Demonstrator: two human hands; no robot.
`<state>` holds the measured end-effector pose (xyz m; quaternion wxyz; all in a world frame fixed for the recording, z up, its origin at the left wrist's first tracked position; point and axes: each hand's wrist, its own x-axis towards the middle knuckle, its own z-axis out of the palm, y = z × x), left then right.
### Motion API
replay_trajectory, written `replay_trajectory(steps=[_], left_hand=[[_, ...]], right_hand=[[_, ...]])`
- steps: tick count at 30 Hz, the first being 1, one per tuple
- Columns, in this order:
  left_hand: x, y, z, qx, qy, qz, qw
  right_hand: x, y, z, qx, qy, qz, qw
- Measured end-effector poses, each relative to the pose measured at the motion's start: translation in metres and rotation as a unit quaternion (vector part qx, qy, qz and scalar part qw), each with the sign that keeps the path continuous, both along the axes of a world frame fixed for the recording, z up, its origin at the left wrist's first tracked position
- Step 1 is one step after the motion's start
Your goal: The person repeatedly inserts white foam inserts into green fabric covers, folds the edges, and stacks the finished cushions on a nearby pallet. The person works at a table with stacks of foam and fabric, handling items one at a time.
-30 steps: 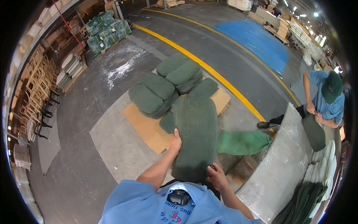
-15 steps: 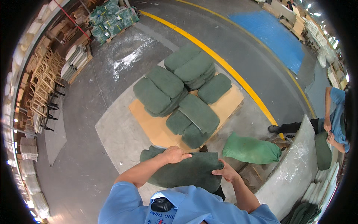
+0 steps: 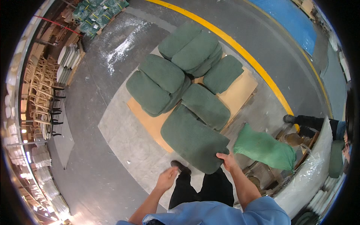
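My right hand (image 3: 228,162) grips the near right edge of a dark green cushion (image 3: 193,140), thumb on top and the other fingers hidden beneath. The cushion slants from my thighs to the pallet, its far end over the lower part of a pile there. Beside its far edge lies another green cushion (image 3: 206,105). My left hand (image 3: 167,180) is off to the left of the held cushion, touching nothing, its fingers curled together. More green cushions are stacked in pairs, one stack (image 3: 155,84) at the left and a taller one (image 3: 193,47) at the back.
Brown cardboard (image 3: 238,97) covers the pallet under the stacks. A full green sack (image 3: 264,148) lies at the right, near a plastic-wrapped white slab (image 3: 305,168). Beyond the slab a co-worker's leg (image 3: 315,123) shows. Chair frames (image 3: 41,95) stand stacked along the left.
The cushion has moved forward from my body onto the pile. My left hand has let go of it and drawn back left; my right hand keeps hold. The view has shifted too.
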<state>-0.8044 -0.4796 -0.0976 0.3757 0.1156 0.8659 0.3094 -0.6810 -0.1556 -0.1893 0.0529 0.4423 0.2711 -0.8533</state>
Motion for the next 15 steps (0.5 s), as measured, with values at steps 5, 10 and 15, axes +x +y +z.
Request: replay_trajectory(steps=[5,10,15], left_hand=[[0.029,-0.092,-0.009,-0.148,-0.122,0.069,0.979],[0.029,-0.161,-0.048,-0.126,-0.170,0.135,0.968],[0.021,-0.193,-0.051,-0.119,-0.207,0.206,0.949]], right_hand=[[-0.041,-0.009,-0.098,0.006,-0.066,0.008,0.998],[0.009,-0.066,-0.233,0.276,-0.318,0.256,0.870],[0.029,-0.168,-0.226,0.139,-0.262,0.353,0.887]])
